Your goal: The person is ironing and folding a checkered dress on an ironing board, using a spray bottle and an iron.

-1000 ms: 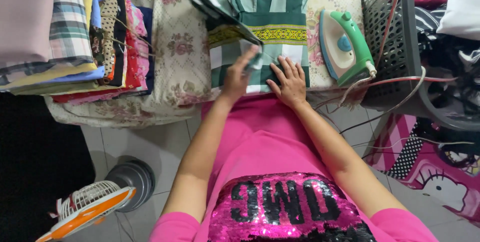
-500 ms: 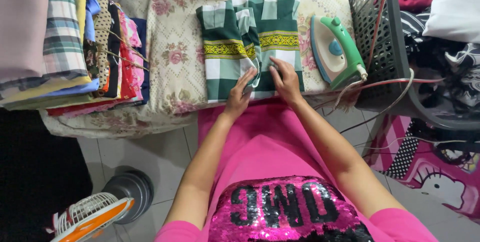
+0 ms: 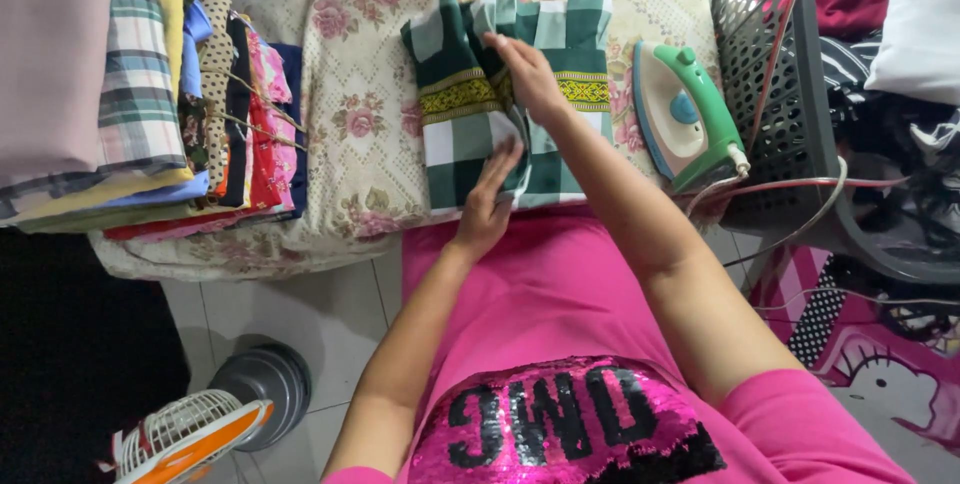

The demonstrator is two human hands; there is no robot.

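Folding the green-and-white checked cloth [image 3: 470, 134] on the floral-covered ironing surface [image 3: 360, 114]; it's lying mid-board, just left of the green iron [image 3: 685, 114], not touching it as far as I can tell

My right hand [image 3: 530, 74] is resting palm-down on the upper part of the cloth, fingers loosely spread across the fold line near the yellow patterned band, pinning rather than gripping. My left hand [image 3: 490, 199] is working at the near edge, fingers extended and tucking into the centre crease where the two panels are meeting; can't tell whether it's pinching fabric or only pressing it

Step, as I'm reading it: mid-fold. The left panel is already lying doubled over, the crease down the middle is still bunched and ridged, so the fold isn't flat yet

Next move is calling for: keeping the right hand anchoring the top while the left is smoothing along the crease toward the near edge, then squaring the edges so the check lines match. Watching the iron and its cord [image 3: 780, 189] trailing off the right edge; any wide sweep that way is risking a snag

Stack of folded clothes [image 3: 150, 94] is sitting at the left end of the board, well apart from the cloth. Black mesh basket [image 3: 780, 54] is standing just beyond the iron. Small fan [image 3: 185, 434] is on the floor below left
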